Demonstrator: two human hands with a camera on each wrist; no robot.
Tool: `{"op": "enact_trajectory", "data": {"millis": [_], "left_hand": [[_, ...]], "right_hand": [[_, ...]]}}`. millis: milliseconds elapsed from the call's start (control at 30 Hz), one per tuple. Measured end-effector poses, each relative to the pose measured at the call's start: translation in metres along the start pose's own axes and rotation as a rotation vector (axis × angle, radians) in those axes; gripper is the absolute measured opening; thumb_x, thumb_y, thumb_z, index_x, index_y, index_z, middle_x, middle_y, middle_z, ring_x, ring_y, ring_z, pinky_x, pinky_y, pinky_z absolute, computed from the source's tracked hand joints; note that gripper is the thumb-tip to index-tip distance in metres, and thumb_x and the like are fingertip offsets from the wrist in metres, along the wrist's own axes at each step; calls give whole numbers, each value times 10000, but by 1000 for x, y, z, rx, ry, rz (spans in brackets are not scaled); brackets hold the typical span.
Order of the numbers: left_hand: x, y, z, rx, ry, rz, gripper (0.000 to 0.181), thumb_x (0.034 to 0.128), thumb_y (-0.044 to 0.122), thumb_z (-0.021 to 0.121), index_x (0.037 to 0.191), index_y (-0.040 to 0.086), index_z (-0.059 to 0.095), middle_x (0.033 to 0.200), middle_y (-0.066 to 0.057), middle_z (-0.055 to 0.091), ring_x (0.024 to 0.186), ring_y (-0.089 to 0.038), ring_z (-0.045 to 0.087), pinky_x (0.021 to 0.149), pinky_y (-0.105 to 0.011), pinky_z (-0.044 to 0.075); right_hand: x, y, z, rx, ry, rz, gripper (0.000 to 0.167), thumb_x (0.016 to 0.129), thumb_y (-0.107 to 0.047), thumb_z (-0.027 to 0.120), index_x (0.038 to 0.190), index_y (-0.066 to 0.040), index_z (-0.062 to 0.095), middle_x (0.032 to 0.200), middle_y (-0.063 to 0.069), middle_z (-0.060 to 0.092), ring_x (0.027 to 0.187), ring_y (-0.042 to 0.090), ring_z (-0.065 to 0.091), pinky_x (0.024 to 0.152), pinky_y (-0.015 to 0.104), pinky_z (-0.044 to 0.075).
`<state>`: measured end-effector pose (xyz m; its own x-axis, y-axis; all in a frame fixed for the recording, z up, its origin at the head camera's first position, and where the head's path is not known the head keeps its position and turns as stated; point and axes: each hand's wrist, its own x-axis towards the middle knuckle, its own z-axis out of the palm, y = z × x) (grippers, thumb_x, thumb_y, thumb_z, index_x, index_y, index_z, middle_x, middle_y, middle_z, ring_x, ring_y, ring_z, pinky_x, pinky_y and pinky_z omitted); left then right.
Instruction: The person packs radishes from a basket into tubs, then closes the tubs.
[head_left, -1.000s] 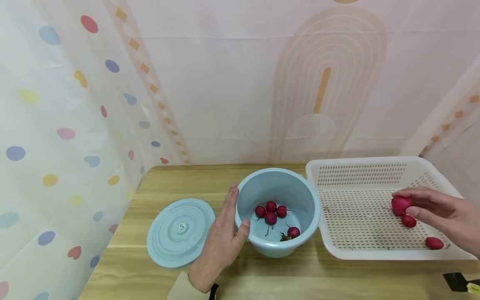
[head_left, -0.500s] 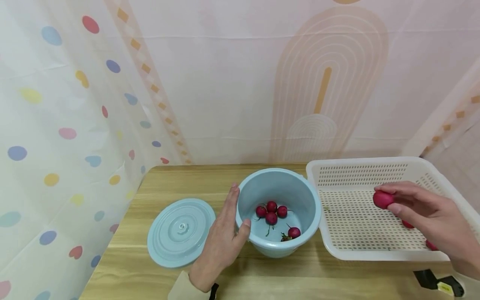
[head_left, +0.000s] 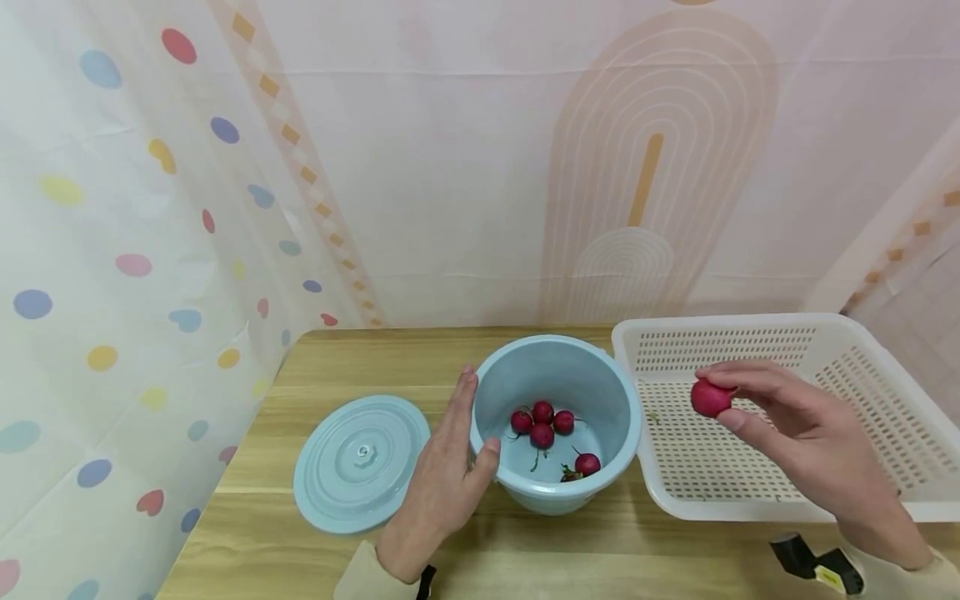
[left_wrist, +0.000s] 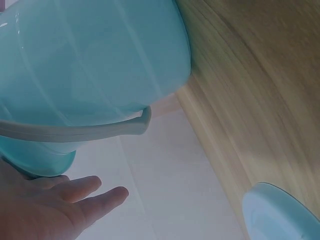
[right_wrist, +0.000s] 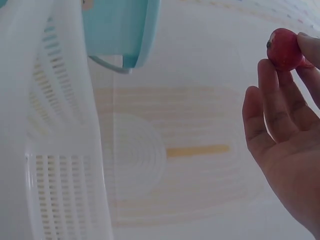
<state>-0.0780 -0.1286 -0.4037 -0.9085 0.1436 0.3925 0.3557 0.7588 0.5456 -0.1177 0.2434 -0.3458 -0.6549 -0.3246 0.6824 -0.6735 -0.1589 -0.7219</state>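
Radish (head_left: 710, 400) right of centre in my head view: I see the right hand (head_left: 813, 446) pinching it between thumb and fingers, above the basket (head_left: 738, 510). Lower centre, the left hand (head_left: 446, 483), fingers straight, rests against the bucket (head_left: 555, 375), I'd judge to steady it.

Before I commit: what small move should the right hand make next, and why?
Probably carry the held radish left until it is over the blue bucket: the right hand pinches it above the white basket, and other radishes already lie inside the bucket.
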Motion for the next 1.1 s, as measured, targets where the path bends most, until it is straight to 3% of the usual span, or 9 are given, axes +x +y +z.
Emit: {"op": "enact_trajectory", "data": {"millis": [133,233,333,500,733,900,1000,1100], "left_hand": [[0,0,0,-3,3,5,768,998,327,499,1662,92,193,1726,27,158,1554,-203,247,1200,-480,324],[0,1,0,-3,6,11,763,999,332,498,1659,84,203,1724,-16,187,1551,-209,256,1194,-496,335],[1,2,1,-6,3,15,758,1001,332,498,1656,77,212,1718,-52,214,1550,-211,261,1189,-505,344],[2,2,2,-13,-2,12,758,996,322,504,1653,75,219,1719,-53,213,1553,-204,252,1189,-500,342],[2,1,2,-14,3,11,759,992,315,510,1653,77,222,1725,-4,180,1552,-213,257,1184,-502,350],[2,0,0,-2,5,11,761,994,314,511,1654,78,216,1721,-44,203,1546,-227,273,1180,-498,354],[1,-1,0,5,9,14,764,995,324,509,1656,80,212,1719,-53,208,1544,-236,280,1176,-503,357],[0,-1,-1,6,9,14,766,995,326,508,1657,82,208,1724,-16,183,1546,-232,275,1179,-505,354]], "right_hand": [[5,3,9,6,-41,-49,368,830,207,715,1190,190,648,1246,187,684,1206,226,627,1050,233,485],[7,3,14,-39,-70,-32,415,802,231,717,1206,155,661,1243,178,684,1206,221,622,1059,227,475],[8,0,18,-170,-87,21,496,762,252,725,1226,82,689,1253,113,697,1217,174,617,1065,199,457],[14,0,26,-406,-133,29,569,730,185,794,1239,-62,728,1264,18,715,1232,94,616,1041,167,459],[23,5,40,-524,-206,-5,539,765,75,835,1239,-167,747,1255,-36,706,1236,65,602,1048,132,427],[28,11,48,-609,-264,-2,475,799,5,841,1217,-201,747,1228,-78,698,1187,115,629,1036,113,420],[28,14,53,-681,-300,11,441,812,-65,855,1215,-206,741,1207,-104,697,1157,141,635,1003,199,485],[28,17,59,-735,-330,7,418,813,-116,868,1205,-193,744,1183,-102,706,1134,167,639,957,380,536]]}}
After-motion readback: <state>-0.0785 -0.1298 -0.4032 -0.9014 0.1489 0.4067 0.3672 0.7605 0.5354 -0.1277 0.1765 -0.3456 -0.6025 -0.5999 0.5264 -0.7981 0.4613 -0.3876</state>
